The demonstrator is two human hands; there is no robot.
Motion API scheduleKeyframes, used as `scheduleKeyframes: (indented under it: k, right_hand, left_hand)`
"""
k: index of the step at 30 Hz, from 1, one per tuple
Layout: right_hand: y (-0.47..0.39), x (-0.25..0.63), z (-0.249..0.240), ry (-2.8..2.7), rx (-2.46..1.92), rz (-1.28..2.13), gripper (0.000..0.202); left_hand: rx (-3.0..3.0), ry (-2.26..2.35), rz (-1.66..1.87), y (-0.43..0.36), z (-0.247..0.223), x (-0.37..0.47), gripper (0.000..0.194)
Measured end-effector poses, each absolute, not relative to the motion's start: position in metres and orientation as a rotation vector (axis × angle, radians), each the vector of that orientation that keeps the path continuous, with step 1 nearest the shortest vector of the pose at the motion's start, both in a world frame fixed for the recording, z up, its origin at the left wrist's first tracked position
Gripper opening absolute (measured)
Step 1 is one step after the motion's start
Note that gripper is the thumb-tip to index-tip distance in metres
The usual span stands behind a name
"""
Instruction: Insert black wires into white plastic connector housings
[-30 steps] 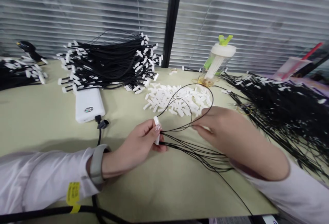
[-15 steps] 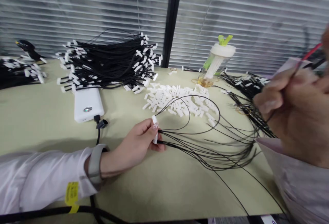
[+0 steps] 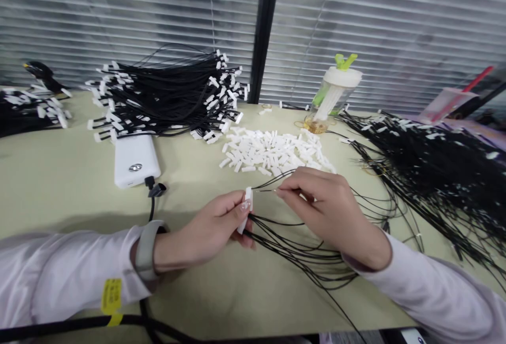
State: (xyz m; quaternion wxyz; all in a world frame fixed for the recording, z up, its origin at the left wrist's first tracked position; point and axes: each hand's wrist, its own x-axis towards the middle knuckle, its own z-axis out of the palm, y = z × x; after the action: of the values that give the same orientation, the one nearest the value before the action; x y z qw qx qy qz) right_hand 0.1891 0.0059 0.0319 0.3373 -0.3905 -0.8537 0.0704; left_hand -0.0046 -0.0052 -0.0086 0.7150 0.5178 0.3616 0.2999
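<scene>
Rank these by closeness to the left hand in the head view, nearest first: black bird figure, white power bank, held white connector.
1. White connector: gripped in the left hand.
2. White power bank: left of the hand, farther back.
3. Black bird figure: far left, at the back.

2 blinds flank a dark post behind the table; a black bird stands far left; a white power bank has a cable plugged in; a green-topped jar holds white sticks; far right, a cup with 1 red straw; near left, a yellow tag on a thick black cord.
</scene>
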Motion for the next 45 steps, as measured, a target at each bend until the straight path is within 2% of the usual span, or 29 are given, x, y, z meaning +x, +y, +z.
scheduleKeyframes:
  k: [15, 26, 39, 42, 45]
  right_hand:
    - [0.007, 0.188, 0.029, -2.384, -0.964, 0.106, 0.015]
    - [0.009, 0.19, 0.023, -2.549, -0.926, -0.436, 0.022]
    - [0.007, 0.183, 0.021, -2.604, -0.974, -0.425, 0.019]
    - [0.01, 0.19, 0.027, -2.495, -1.004, -0.409, 0.012]
    - [0.013, 0.203, 0.042, -2.282, -1.074, -0.333, 0.015]
  left_hand:
    - [1.172, 0.81, 0.643, -0.006, -0.007, -0.004, 0.026]
    - [1.239, 0.798, 0.578, -0.006, -0.005, -0.006, 0.027]
    - [1.259, 0.823, 0.569, -0.005, -0.003, -0.005, 0.026]
    - [1.199, 0.813, 0.621, -0.004, -0.005, -0.005, 0.025]
    - [1.106, 0.849, 0.728, -0.002, -0.008, -0.003, 0.023]
